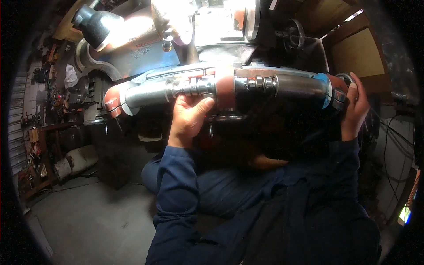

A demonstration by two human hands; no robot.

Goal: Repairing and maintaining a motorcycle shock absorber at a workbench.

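A long metal bar assembly runs across the machine in front of me. My left hand (189, 118) is closed round the ridged, shiny shaft (194, 85) from below, thumb on the near side; some of its fingers are hidden. Just right of it stands a red centre support (226, 90). At the far right end, my right hand (357, 104) has its fingers curled on the rim of a small round metal wheel (344, 78), beside a red end bracket (338, 90). A grey cylinder (148, 95) sits left of the shaft, another grey cylinder (300, 87) right of it.
A black-shaded lamp (95, 26) leans in at the upper left, and glare washes out the machine's top. A handwheel (293, 34) stands behind on the right. Cluttered shelving lines the left wall. Cables (388, 132) hang at the right.
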